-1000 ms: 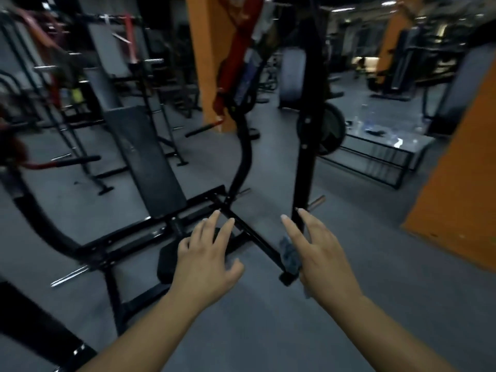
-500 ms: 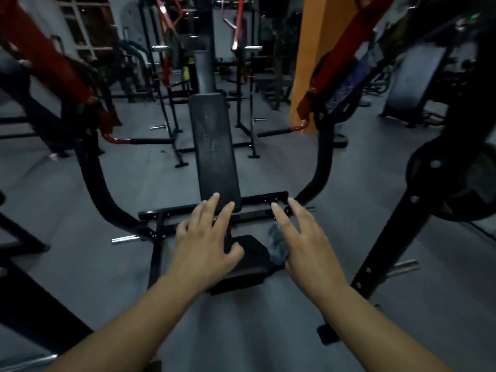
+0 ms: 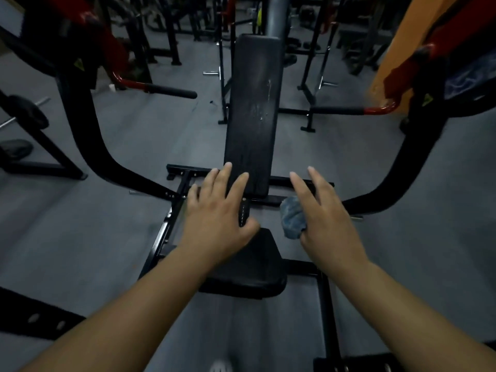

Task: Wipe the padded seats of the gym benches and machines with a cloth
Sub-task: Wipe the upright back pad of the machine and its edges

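A press machine stands straight ahead with a long black back pad [image 3: 252, 114] sloping away and a small black seat pad [image 3: 252, 267] below my hands. My left hand [image 3: 217, 218] hovers above the seat with fingers spread and straight, holding nothing. My right hand [image 3: 324, 221] is stretched out to the right of the seat and holds a crumpled blue-grey cloth [image 3: 292, 217] under its palm with the thumb, while its fingers stay extended. The cloth is off the pads, over the frame.
Curved black frame arms [image 3: 112, 162] rise on both sides, with red-and-black handles [image 3: 161, 88] at left and right [image 3: 357, 110]. An orange pillar [image 3: 394, 41] stands at right. Racks and more machines fill the back. A weight plate [image 3: 29, 111] sits at left on the grey floor.
The view has swung left and closer, so the machine now sits centred beneath me. Both hands kept their spread pose out in front and came over the seat; the cloth stays in the right hand.
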A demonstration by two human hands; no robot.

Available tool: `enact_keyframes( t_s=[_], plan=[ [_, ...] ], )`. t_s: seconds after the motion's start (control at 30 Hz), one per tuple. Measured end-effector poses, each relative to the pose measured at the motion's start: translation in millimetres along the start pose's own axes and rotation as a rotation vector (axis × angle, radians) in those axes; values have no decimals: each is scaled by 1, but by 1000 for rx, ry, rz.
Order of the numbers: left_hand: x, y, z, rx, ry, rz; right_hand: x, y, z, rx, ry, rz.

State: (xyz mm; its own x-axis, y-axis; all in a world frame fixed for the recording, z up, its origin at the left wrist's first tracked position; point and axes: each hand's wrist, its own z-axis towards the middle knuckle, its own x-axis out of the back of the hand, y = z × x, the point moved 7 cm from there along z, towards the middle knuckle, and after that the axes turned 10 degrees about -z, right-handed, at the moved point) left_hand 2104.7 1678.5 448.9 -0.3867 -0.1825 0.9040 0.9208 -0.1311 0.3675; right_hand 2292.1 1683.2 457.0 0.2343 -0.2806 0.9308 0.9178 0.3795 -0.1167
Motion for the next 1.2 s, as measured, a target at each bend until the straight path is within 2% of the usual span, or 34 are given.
enact_keyframes(
  t_s=[0.23, 0.57, 0.77, 0.87, 0.97, 1.0, 1.07, 1.1, 1.13, 1.2],
  plan=[
    [-57, -39, 134, -10, 12, -24, -72, 47, 118, -53, -5, 50],
    [-143, -130, 431, -43, -70, -68, -206, 105, 387, -102, 32, 110],
    [-159, -176, 577, -17, -19, -64, -270, 160, 537, -329, -191, 222],
    [-166, -192, 635, -9, 3, -26, -308, 197, 601, -569, -272, 459],
    [-169, -203, 685, 4, 34, 1, -351, 213, 652, -945, -459, 1054],
    [-170, -204, 701, -5, 36, 10, -356, 214, 671, -979, -489, 1164],
    [-167, -206, 737, -22, 52, 27, -356, 219, 720, -911, -447, 1241],
    [-163, -208, 755, -28, 67, 32, -349, 223, 745, -856, -364, 1241],
    [-157, -210, 774, -35, 93, 34, -338, 228, 772, -791, -247, 1209],
    [-143, -216, 809, -46, 138, 52, -308, 236, 821, -628, -20, 995]
  ],
)
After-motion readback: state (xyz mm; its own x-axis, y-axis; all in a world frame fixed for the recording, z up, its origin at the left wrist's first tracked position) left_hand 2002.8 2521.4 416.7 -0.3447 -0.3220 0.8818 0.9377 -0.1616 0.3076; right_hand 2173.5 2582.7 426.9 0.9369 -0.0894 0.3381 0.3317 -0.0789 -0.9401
